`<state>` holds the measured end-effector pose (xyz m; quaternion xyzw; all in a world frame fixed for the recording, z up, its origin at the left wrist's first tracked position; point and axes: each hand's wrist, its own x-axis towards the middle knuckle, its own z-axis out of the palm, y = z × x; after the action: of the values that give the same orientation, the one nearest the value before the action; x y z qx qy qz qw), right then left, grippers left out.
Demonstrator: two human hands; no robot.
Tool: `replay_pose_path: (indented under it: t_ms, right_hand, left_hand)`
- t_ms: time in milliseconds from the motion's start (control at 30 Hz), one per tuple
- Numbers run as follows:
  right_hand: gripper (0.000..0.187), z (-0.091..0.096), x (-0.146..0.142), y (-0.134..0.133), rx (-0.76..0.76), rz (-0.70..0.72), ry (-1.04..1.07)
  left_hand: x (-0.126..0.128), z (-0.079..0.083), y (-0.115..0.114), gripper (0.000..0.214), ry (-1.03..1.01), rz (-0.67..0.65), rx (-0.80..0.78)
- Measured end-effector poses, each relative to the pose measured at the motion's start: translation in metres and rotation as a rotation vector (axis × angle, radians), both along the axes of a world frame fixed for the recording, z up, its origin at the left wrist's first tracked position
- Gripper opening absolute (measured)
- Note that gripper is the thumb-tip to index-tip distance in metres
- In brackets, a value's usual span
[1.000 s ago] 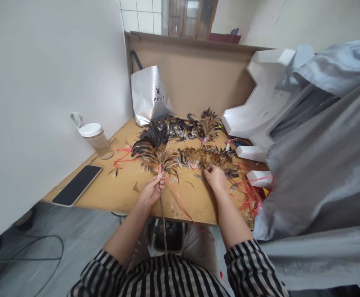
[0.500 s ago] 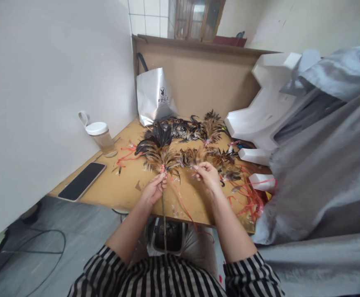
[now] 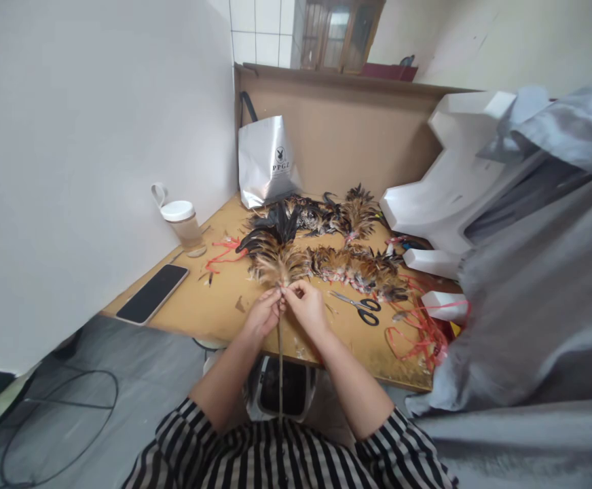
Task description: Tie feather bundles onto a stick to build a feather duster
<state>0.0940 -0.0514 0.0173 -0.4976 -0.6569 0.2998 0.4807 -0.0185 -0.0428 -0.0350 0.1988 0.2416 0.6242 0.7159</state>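
A feather duster stands out in front of me, its brown and black feathers point(image 3: 280, 258) fanned at the far end of a thin stick point(image 3: 280, 367). My left hand point(image 3: 265, 312) is closed around the stick just below the feathers. Thumb and fingers of my right hand point(image 3: 303, 305) pinch at the base of the fan, touching the left fingertips; light brown feathers rise from that spot. What exactly lies between the fingertips is largely hidden. Black-handled scissors point(image 3: 364, 309) rest on the table to the right of my right hand. Beyond them stretches a row of brown feather bunches point(image 3: 357, 268).
More dark feathers point(image 3: 316, 214) lie at the back, before a silver bag point(image 3: 268, 163). A phone point(image 3: 153, 293) and a lidded cup point(image 3: 187, 227) are on the left. Tangled red plastic strips point(image 3: 418, 339), a white foam piece point(image 3: 428, 197) and grey cloth point(image 3: 540, 292) border the right side.
My right hand has moved left, with a brown feather tuft, from over the feather row to the base of the duster's fan. The scissors are now uncovered. My view has shifted slightly left.
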Motion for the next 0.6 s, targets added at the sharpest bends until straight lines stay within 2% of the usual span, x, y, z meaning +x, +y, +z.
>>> replay_pose_path:
  t_ms: [133,267,433,600]
  right_hand:
    - [0.018,-0.006,0.006,0.007,-0.072,0.043,-0.004]
    - [0.021,-0.011,0.007,0.024,-0.250,0.131,0.184]
    - [0.030,-0.007,0.008,0.036,-0.467,0.343,0.472]
    - [0.031,-0.006,0.013,0.039,-0.579,0.378,0.559]
  left_hand:
    - [0.002,0.004,-0.001,0.014,0.029,-0.023,0.021]
    - [0.003,0.008,-0.002,0.018,0.037,-0.041,0.022]
    - [0.004,0.010,-0.003,0.018,0.078,-0.043,0.033]
    - [0.005,0.010,-0.005,0.018,0.143,-0.039,0.048]
